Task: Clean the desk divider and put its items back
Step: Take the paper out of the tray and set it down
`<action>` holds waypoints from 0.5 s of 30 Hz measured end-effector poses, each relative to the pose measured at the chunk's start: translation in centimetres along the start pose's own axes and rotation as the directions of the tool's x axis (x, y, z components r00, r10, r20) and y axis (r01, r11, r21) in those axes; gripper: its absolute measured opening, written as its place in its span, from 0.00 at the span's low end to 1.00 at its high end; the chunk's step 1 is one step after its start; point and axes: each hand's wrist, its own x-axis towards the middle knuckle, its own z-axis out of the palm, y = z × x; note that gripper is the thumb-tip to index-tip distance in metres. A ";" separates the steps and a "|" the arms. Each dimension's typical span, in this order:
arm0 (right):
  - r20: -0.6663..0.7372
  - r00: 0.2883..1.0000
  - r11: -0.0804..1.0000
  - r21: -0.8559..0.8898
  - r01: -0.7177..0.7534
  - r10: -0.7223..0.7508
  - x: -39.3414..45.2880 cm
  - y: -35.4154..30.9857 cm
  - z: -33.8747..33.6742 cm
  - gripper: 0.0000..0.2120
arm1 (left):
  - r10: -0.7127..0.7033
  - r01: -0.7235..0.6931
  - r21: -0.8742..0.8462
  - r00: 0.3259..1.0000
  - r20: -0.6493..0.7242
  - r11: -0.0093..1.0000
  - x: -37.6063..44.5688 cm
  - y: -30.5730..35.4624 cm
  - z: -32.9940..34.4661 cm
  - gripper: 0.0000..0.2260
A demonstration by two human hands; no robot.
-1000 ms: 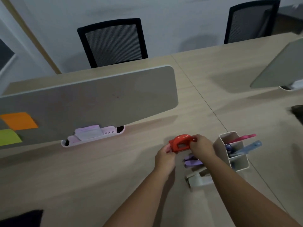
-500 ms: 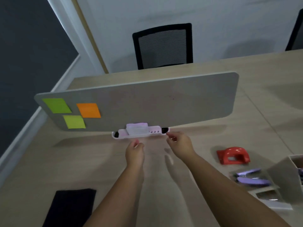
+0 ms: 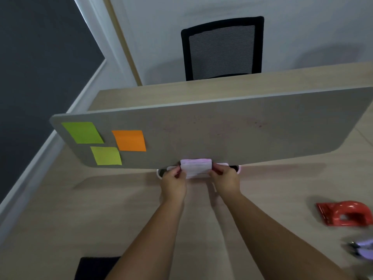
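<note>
A grey desk divider (image 3: 222, 130) stands across the wooden desk, with two green sticky notes (image 3: 82, 132) (image 3: 106, 156) and an orange sticky note (image 3: 129, 140) on its left part. A pale pink tray (image 3: 238, 169) hangs at its lower edge. In the tray's middle sits a pale pink box (image 3: 196, 167). My left hand (image 3: 174, 183) pinches the box's left side and my right hand (image 3: 225, 181) pinches its right side.
A red hole punch (image 3: 349, 216) lies on the desk at the right, with a purple stapler (image 3: 361, 246), blurred, nearer me. A black cloth (image 3: 94, 267) lies at the front left edge. A black mesh chair (image 3: 222, 49) stands behind the desk.
Both hands let go of the red hole punch, which now lies on the desk, then moved left to the divider's tray and closed on the pink box. The view swung left.
</note>
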 end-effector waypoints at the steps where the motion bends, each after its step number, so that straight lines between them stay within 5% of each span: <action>1: -0.020 1.000 1.000 0.010 -0.004 0.004 0.1 0.0 0.2 0.13 | 0.000 0.000 0.003 1.000 -0.002 1.000 0.2 -0.1 0.0 0.11; 6: -0.108 0.992 0.991 0.126 -0.051 0.065 0.3 0.2 0.1 0.08 | 0.035 -0.041 -0.072 0.997 -0.070 0.997 0.1 -0.2 -0.6 0.04; 10: -0.104 0.994 0.976 0.217 0.008 0.015 -0.9 0.1 -1.4 0.01 | 0.111 -0.111 -0.125 0.994 -0.009 0.986 -1.7 0.9 -1.1 0.05; 15: -0.125 0.991 0.976 0.214 -0.029 0.056 -4.7 1.6 -6.8 0.04 | 0.022 -0.005 -0.152 0.993 0.115 0.988 -7.3 2.0 -0.3 0.06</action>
